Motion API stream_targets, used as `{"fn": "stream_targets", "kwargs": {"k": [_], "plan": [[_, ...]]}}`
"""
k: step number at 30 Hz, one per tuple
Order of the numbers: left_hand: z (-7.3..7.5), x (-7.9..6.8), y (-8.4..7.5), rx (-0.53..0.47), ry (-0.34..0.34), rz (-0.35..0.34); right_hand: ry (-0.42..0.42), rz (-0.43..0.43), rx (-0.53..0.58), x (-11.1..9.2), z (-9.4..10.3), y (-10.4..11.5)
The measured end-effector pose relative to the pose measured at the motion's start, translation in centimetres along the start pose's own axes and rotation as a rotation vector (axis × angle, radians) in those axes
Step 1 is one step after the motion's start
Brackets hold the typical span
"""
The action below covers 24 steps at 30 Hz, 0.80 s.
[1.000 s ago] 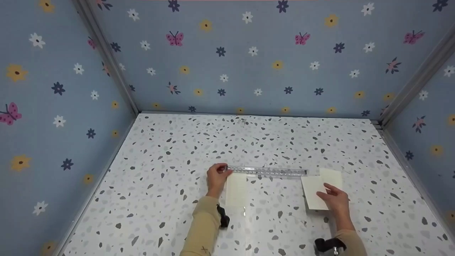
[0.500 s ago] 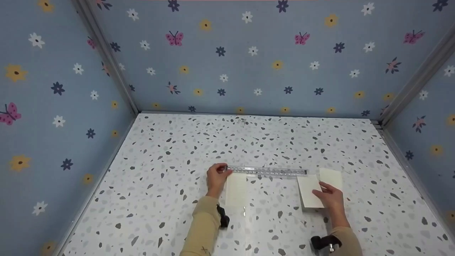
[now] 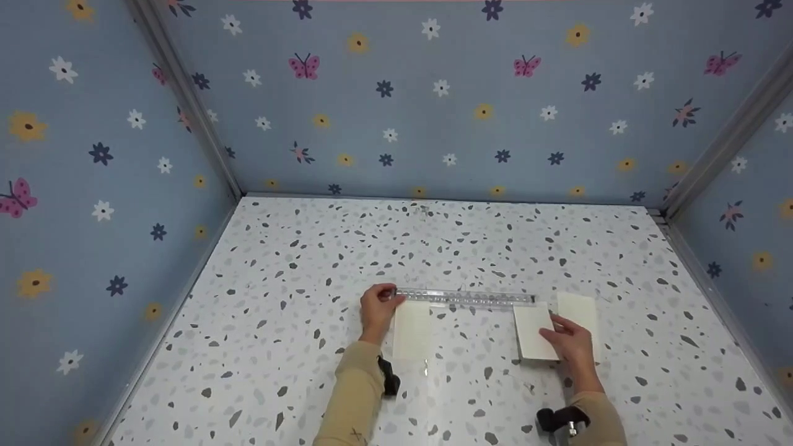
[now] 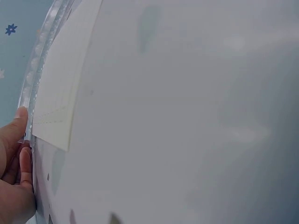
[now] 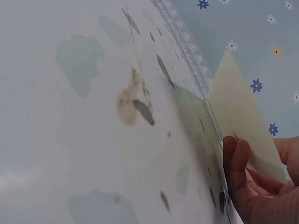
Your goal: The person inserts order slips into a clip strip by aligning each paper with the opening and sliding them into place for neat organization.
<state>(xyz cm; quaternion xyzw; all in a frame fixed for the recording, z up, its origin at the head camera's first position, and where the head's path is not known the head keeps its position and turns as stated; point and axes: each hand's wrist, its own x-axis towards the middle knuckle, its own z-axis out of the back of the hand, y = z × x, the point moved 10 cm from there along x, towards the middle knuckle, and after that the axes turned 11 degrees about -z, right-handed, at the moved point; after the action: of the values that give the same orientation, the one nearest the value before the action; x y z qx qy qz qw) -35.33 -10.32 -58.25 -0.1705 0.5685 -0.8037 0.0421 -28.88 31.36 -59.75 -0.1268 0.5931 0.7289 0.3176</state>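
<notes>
clear studded strip [image 3: 464, 298] lying crosswise, left hand [image 3: 376, 311] gripping one end, right hand [image 3: 571, 342] pinching cream paper [image 3: 531, 331] near the other

You wear tan fabric sleeves [image 3: 356, 390], the left bearing a dark X mark [image 3: 356, 432], and black wrist mounts [image 3: 389, 379], the right with a silvery piece [image 3: 572, 428].

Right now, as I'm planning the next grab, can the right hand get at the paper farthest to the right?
Probably yes: the rightmost paper lies partly behind the right hand, its upper part uncovered. The held paper would likely need releasing first.
</notes>
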Motion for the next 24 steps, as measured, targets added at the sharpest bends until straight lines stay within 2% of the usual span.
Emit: {"fn": "stream_targets", "kwargs": {"k": [11, 24], "plan": [[-0.1, 0.0, 0.3, -0.007, 0.006, 0.024, -0.017, 0.037, -0.057, 0.3, -0.5, 0.4], [0.0, -0.1, -0.1, -0.012, 0.003, 0.005, -0.006, -0.002, -0.055, 0.2, -1.2, 0.3]]}}
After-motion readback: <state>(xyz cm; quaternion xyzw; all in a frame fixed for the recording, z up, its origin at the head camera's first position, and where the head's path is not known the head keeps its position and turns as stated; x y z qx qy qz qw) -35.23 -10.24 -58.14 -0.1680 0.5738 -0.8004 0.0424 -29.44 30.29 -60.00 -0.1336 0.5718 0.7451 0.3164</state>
